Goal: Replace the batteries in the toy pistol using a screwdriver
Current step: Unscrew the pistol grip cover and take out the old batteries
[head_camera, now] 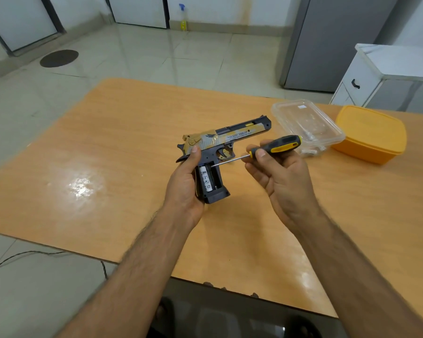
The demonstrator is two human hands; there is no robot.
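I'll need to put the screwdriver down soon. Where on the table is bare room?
The table is bare left of the left hand, and along the near edge under both forearms. It is crowded far right, where the clear container and yellow box sit.

even, bright indoor light, soft, from overhead. strong white glare patch on counter point(83, 184) left of centre; smaller sheen near its front right edge. glossy floor point(137, 52) mirrors pale walls, streaky reflections. shadows faint, diffuse; dark zone under counter at bottom. wide-angle distortion: counter edges bow, forearms stretch toward lower corners. centre fairly sharp, print on toy pistol point(227, 137) only partly legible. far background slightly soft, some compression smear.
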